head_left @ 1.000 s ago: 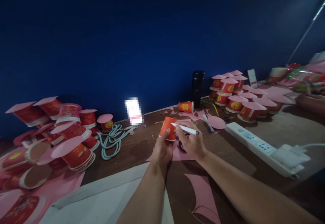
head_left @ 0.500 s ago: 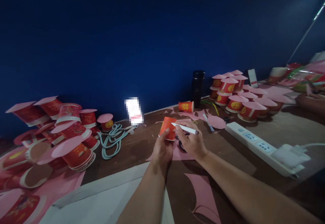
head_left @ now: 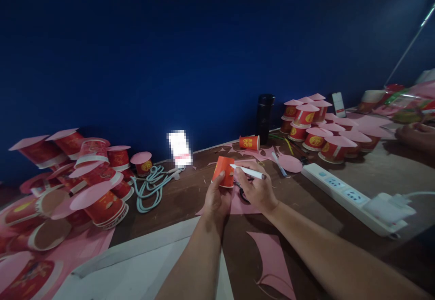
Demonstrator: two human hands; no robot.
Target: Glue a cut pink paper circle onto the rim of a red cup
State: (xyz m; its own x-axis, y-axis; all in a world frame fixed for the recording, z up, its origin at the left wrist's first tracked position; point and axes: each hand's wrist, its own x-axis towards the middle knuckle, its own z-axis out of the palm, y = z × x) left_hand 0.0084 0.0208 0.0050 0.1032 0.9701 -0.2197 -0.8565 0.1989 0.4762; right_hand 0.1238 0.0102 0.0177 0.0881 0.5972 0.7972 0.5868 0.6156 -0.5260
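My left hand point(head_left: 216, 198) grips a small red paper cup point(head_left: 224, 171), held upside down above the brown table point(head_left: 176, 205). My right hand point(head_left: 257, 190) pinches a white pen point(head_left: 248, 171) whose tip touches the cup's side. Under both hands lies a pink paper sheet point(head_left: 238, 205) with black scissors point(head_left: 242, 192) partly hidden by my right hand.
Piles of red cups with pink paper discs stand at the left point(head_left: 91, 173) and back right point(head_left: 316, 128). A white power strip point(head_left: 343, 191), a teal cable point(head_left: 149, 186), a black bottle point(head_left: 265, 118), a lying cup point(head_left: 249, 142), pink offcuts point(head_left: 272, 257) and another person's hand point(head_left: 416, 135) are around.
The cup has turned slightly in my left hand, with the pen still on it. The other person's hand at the far right has shifted.
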